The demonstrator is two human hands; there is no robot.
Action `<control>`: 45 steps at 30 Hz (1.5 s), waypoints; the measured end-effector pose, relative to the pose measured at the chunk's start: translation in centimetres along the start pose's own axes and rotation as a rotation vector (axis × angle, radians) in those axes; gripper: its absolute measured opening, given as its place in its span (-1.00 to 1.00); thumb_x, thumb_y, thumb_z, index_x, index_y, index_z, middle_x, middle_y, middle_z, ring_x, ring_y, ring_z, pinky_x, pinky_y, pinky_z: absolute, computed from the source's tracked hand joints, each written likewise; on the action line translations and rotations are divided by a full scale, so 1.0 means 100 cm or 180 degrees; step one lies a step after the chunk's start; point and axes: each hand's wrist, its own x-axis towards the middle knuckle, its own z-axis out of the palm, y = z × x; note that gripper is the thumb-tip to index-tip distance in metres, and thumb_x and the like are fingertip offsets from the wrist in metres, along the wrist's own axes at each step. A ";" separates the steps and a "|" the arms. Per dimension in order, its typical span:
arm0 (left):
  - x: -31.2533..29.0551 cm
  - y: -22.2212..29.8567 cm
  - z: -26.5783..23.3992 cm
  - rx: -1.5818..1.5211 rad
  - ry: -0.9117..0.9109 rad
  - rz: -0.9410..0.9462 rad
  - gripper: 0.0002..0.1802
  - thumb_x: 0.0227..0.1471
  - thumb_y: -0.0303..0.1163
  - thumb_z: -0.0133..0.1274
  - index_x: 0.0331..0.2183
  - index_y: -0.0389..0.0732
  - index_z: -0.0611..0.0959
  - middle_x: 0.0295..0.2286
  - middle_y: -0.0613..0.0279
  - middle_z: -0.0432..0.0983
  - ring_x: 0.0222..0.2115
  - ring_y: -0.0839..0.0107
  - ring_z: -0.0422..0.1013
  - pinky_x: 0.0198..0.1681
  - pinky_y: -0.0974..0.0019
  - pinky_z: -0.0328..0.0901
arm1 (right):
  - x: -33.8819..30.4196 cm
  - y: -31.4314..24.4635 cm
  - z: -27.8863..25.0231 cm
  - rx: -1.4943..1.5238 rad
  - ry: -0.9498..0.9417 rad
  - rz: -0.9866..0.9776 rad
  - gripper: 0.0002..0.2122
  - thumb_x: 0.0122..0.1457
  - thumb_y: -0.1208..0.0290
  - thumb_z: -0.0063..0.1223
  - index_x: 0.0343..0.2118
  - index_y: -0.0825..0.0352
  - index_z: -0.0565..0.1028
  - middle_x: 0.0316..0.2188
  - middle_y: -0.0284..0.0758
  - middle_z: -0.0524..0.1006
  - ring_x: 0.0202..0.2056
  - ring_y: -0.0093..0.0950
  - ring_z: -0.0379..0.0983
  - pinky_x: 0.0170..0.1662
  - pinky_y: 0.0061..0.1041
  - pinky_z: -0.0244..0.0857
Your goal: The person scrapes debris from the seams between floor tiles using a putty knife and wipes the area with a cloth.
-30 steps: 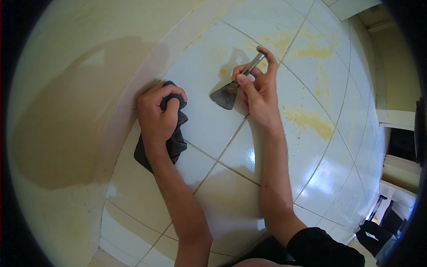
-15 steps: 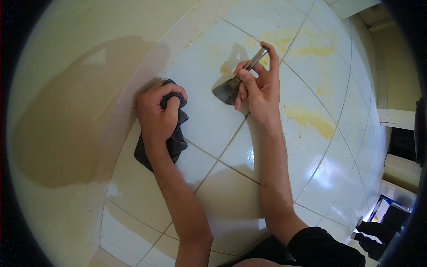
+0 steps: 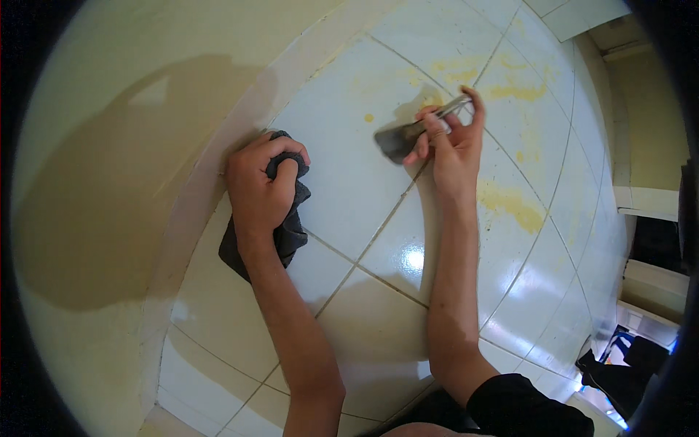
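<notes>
Bunched in my left hand (image 3: 258, 182) is a dark grey cloth (image 3: 291, 233), pressed against the white tiled floor (image 3: 342, 109) close to the wall. Its lower part hangs out beneath my wrist. My right hand (image 3: 455, 153) grips a scraper with a metal handle and a wide dark blade (image 3: 397, 143), slightly smeared by motion. The blade points left, toward the cloth, and seems raised off the tiles. Yellow stains (image 3: 513, 207) mark the floor right of my right wrist, and more yellow smears (image 3: 517, 92) lie beyond the hand.
A cream wall (image 3: 131, 146) with a pale skirting (image 3: 211, 153) runs along the left, carrying my shadow. White tiled ledge (image 3: 575, 14) stands at the far right corner. Dark clothed shapes (image 3: 619, 379) show at the lower right.
My right hand has shifted right with the scraper, away from the cloth. My left hand and the cloth have stayed almost in place. The dark shapes at lower right have moved.
</notes>
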 end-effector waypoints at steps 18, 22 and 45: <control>-0.001 0.000 -0.001 0.0021 0.0014 0.0054 -0.85 -0.20 -0.58 -0.06 -0.56 -0.27 0.62 -0.62 0.14 0.44 -0.61 0.28 0.37 -0.50 0.29 0.23 | -0.007 0.001 0.016 -0.0189 0.0526 -0.0163 -0.44 0.40 0.55 -0.06 0.36 0.21 -0.04 -0.28 -0.16 0.49 -0.65 -0.60 0.31 -0.67 -0.48 0.33; 0.000 0.002 0.001 0.0055 0.0049 0.0031 -0.85 -0.20 -0.57 -0.05 -0.56 -0.27 0.63 -0.62 0.14 0.44 -0.60 0.29 0.38 -0.50 0.30 0.24 | -0.006 0.000 0.010 -0.0247 0.0904 -0.0593 -0.44 0.39 0.56 -0.05 0.36 0.21 -0.02 -0.29 -0.17 0.52 -0.67 -0.63 0.30 -0.70 -0.51 0.26; 0.001 0.000 0.001 -0.0045 0.0000 0.0051 -0.86 -0.19 -0.58 -0.06 -0.56 -0.29 0.61 -0.62 0.15 0.43 -0.61 0.30 0.35 -0.51 0.29 0.22 | -0.003 -0.004 0.007 -0.0405 0.0460 -0.0394 -0.38 0.39 0.60 -0.07 0.39 0.16 -0.07 -0.26 -0.20 0.51 -0.66 -0.68 0.24 -0.68 -0.57 0.26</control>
